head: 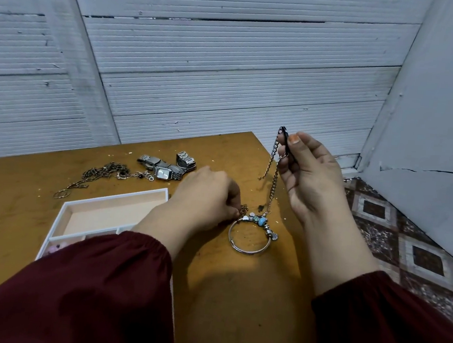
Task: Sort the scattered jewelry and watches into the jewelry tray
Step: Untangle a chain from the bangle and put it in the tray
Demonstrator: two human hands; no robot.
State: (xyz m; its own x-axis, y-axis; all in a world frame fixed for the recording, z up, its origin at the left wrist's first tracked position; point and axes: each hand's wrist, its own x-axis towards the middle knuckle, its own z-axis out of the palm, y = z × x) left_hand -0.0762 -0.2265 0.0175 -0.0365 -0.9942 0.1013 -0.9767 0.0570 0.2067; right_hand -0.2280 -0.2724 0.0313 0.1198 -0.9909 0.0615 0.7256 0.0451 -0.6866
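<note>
Untangling, by the look of it, ahead of any sorting into compartments. Starting at the bottom of the frame: maroon sleeves [84,282] crossing the wooden table [9,205], the left forearm lying over the near right part of the jewelry tray [117,197]. White-rimmed, peach-lined, sitting at lower left, showing something pink in one near compartment and nothing visible in the long far one.

Just right of the tray, at lower centre, lying flat on the wood: the charm bracelet [241,239], beads bunched along its upper edge. Pinching its upper-left end, where a short bit of rose-gold chain gathers, with the left hand [206,194], fingers curled tight, knuckles up.

Higher and right of centre, lifting with the right hand [311,174]: thumb and forefinger nipping a dark clasp end, remaining fingers loosely curled about the chain [274,176], hanging down to the beads with a short tail dangling free. Joined to the bracelet or merely snagged on it, not telling from here.

Further up, left of centre, lying on the table outside the tray: a square-faced watch [163,173], a second watch [185,159] just behind, and a bronze-coloured necklace [100,173] trailing leftward.

Probably calling next for pinning the bracelet down while easing the chain clear, then lowering each piece into its own compartment; risking a dragged bracelet if raising too briskly.
</note>
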